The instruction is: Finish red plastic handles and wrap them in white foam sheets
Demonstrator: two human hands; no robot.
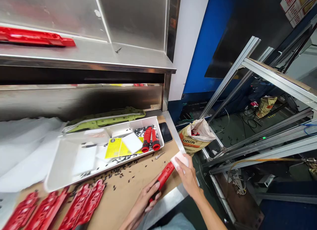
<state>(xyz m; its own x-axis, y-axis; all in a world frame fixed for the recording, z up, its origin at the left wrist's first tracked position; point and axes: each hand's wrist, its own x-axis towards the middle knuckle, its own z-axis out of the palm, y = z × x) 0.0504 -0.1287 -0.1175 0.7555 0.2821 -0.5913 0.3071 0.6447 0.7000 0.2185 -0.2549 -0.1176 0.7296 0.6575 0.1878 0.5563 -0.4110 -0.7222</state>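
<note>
My left hand (146, 198) is closed round the lower end of a red handle-shaped plastic part (164, 176) over the table's near right corner. My right hand (187, 172) pinches a small white cloth or pad (178, 158) against the upper end of that red part. A white tray (61, 164) behind holds two more red handles (150, 139), a yellow label card (114, 148), white sheets and several small black screws.
Several red flat plastic parts (74, 205) lie at the table's front left. Black screws scatter over the cardboard surface (123, 190). A phone (165, 132) lies beside the tray. A green part (109, 117) sits behind it. A paper sack (196, 135) and aluminium frames (260, 137) stand to the right.
</note>
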